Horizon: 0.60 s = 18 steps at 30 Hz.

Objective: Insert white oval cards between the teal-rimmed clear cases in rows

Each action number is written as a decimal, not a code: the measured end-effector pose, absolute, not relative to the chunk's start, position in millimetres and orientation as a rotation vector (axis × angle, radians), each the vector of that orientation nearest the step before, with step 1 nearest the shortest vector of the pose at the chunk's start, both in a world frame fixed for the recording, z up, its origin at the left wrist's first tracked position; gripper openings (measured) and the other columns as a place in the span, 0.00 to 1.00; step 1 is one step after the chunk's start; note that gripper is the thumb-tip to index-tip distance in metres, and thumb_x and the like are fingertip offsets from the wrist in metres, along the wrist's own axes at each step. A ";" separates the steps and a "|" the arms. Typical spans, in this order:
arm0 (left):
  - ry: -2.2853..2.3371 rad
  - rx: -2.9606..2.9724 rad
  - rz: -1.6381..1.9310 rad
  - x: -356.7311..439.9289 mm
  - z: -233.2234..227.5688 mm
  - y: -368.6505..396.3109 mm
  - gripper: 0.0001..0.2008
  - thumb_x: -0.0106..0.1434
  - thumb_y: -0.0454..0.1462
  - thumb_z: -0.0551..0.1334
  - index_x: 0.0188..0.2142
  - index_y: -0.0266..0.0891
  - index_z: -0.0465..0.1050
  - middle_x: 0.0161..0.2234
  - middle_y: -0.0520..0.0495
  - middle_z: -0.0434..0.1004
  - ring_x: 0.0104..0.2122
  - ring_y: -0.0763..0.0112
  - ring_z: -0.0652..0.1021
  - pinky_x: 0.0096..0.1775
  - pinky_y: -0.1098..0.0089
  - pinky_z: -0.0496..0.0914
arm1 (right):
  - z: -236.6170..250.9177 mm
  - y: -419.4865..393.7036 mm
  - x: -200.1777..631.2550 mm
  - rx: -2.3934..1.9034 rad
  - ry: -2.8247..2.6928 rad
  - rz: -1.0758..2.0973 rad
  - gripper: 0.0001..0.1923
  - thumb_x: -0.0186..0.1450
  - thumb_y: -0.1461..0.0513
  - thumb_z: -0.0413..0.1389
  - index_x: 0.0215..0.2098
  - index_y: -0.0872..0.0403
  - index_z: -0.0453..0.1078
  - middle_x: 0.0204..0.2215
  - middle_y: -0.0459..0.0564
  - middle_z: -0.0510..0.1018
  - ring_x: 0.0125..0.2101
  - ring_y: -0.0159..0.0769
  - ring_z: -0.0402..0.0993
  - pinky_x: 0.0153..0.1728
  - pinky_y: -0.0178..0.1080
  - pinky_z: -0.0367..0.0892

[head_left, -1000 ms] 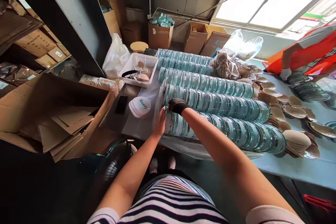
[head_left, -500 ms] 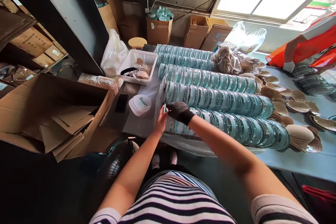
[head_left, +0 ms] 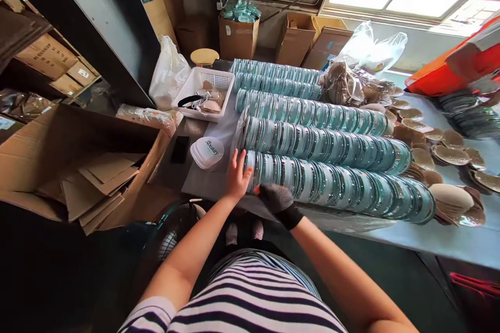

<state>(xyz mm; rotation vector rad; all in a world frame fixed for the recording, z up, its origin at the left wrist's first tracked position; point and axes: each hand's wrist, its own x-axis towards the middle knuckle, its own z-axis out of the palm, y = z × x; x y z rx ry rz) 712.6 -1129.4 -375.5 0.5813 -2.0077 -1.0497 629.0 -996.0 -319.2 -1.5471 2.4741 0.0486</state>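
My bare left hand (head_left: 236,176) lies flat and open, fingers spread, against the near end of the nearest row of teal-rimmed discs (head_left: 339,187), so the discs leaning on edge cannot tip toward me. My gloved right hand (head_left: 276,199) sits just beside it at the row's lower front edge, fingers curled in under the discs; whether it is pinching one of them I cannot tell, since the glove hides the fingertips.

The row lies along the front of the pale table (head_left: 449,244), with more rows (head_left: 312,114) of the same discs packed behind it, each overlapping like fallen dominoes so they hold one another up. Left of my hands a stack of white labels (head_left: 208,152) sits within reach, with a dark phone (head_left: 180,149) beside it and a white basket (head_left: 203,94) farther back. Tan shell-shaped cups (head_left: 449,199) spread across the table's right side. An open cardboard box (head_left: 86,166) stands at my left.

Half a second ago my gloved hand was up on top of the row, holding a single disc against my left fingers; now it has dropped to the near edge, and my left hand has flattened out.
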 end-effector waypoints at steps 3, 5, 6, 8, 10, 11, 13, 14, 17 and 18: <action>-2.282 0.456 -0.777 717.3 -366.3 -1124.7 0.25 0.64 0.51 0.58 0.59 0.52 0.67 0.67 0.46 0.54 0.68 0.51 0.49 0.65 0.47 0.44 | -275.5 -1012.6 584.2 -1.515 2.653 -0.004 0.23 0.71 0.54 0.40 0.50 0.52 0.73 0.46 0.58 0.78 0.45 0.43 0.76 0.39 0.37 0.66; -2.369 0.445 -0.719 717.8 -363.0 -1123.1 0.21 0.64 0.49 0.59 0.55 0.54 0.71 0.63 0.47 0.62 0.67 0.50 0.52 0.64 0.46 0.46 | -256.3 -1036.7 559.4 -1.491 2.574 0.183 0.20 0.68 0.57 0.45 0.48 0.56 0.75 0.44 0.61 0.79 0.44 0.45 0.76 0.38 0.37 0.67; -2.382 0.447 -0.705 717.5 -362.3 -1122.9 0.20 0.64 0.49 0.58 0.55 0.54 0.72 0.62 0.47 0.65 0.67 0.50 0.53 0.64 0.46 0.47 | -250.5 -1049.8 550.0 -1.484 2.498 0.276 0.19 0.66 0.59 0.48 0.47 0.57 0.75 0.43 0.61 0.79 0.43 0.44 0.76 0.37 0.37 0.67; -2.378 0.440 -0.690 716.6 -362.0 -1123.1 0.20 0.64 0.49 0.59 0.54 0.52 0.72 0.61 0.46 0.67 0.66 0.50 0.54 0.64 0.47 0.50 | -245.0 -1072.4 537.2 -1.479 2.350 0.387 0.17 0.63 0.60 0.52 0.46 0.60 0.76 0.41 0.61 0.80 0.40 0.42 0.77 0.36 0.35 0.67; -2.366 0.422 -0.698 716.1 -362.4 -1123.4 0.21 0.64 0.49 0.59 0.55 0.51 0.72 0.61 0.46 0.66 0.66 0.51 0.54 0.64 0.49 0.51 | -243.5 -1086.3 530.9 -1.489 2.242 0.416 0.16 0.61 0.60 0.55 0.43 0.61 0.77 0.37 0.58 0.81 0.35 0.38 0.77 0.34 0.34 0.67; -2.359 0.420 -0.712 716.1 -362.6 -1123.4 0.21 0.64 0.49 0.59 0.54 0.51 0.72 0.61 0.46 0.66 0.67 0.51 0.53 0.64 0.49 0.51 | -243.0 -1090.0 529.4 -1.483 2.203 0.431 0.15 0.61 0.60 0.56 0.42 0.61 0.77 0.35 0.57 0.81 0.33 0.36 0.76 0.33 0.34 0.68; -2.342 0.426 -0.747 716.2 -362.7 -1123.2 0.20 0.64 0.48 0.59 0.54 0.51 0.73 0.60 0.46 0.66 0.67 0.51 0.53 0.64 0.49 0.51 | -241.7 -1093.5 528.7 -1.467 2.172 0.450 0.15 0.60 0.60 0.58 0.40 0.63 0.77 0.31 0.56 0.80 0.30 0.35 0.75 0.32 0.35 0.68; -2.336 0.425 -0.760 716.2 -362.8 -1123.0 0.20 0.64 0.48 0.59 0.54 0.51 0.73 0.60 0.46 0.66 0.67 0.51 0.53 0.64 0.50 0.51 | -240.8 -1094.3 529.2 -1.466 2.167 0.454 0.15 0.59 0.60 0.59 0.40 0.64 0.77 0.29 0.55 0.80 0.29 0.35 0.75 0.32 0.36 0.69; -2.319 0.404 -0.772 716.3 -363.3 -1122.8 0.19 0.63 0.47 0.61 0.53 0.51 0.73 0.60 0.45 0.67 0.67 0.51 0.53 0.64 0.50 0.50 | -238.5 -1095.9 533.1 -1.480 2.156 0.437 0.14 0.57 0.62 0.60 0.39 0.65 0.76 0.28 0.54 0.80 0.30 0.35 0.75 0.34 0.37 0.69; -2.313 0.395 -0.771 716.4 -363.6 -1122.8 0.19 0.63 0.46 0.61 0.53 0.51 0.74 0.59 0.45 0.67 0.67 0.51 0.53 0.64 0.51 0.50 | -238.0 -1095.9 535.2 -1.489 2.151 0.421 0.13 0.57 0.63 0.60 0.38 0.64 0.76 0.29 0.54 0.80 0.30 0.35 0.75 0.35 0.36 0.69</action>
